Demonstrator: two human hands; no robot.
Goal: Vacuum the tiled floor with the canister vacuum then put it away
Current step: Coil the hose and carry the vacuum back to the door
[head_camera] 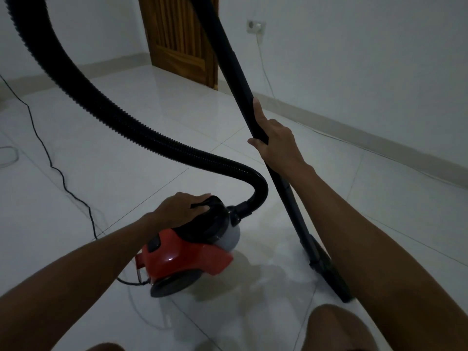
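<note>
A red and black canister vacuum point(187, 257) stands on the white tiled floor point(131, 173) in front of me. My left hand point(181, 206) grips the black handle on its top. A ribbed black hose point(106, 107) arcs up from the canister's front and out of the frame at top left. My right hand point(274, 140) is wrapped round the black wand point(235, 72), which slants down to the floor nozzle point(329, 274) at my right.
A black power cord point(58, 173) trails across the floor on the left to the canister's rear. A wooden door point(179, 39) stands at the back. A wall socket point(256, 26) holds a white cable that runs along the right wall. My knees show at the bottom.
</note>
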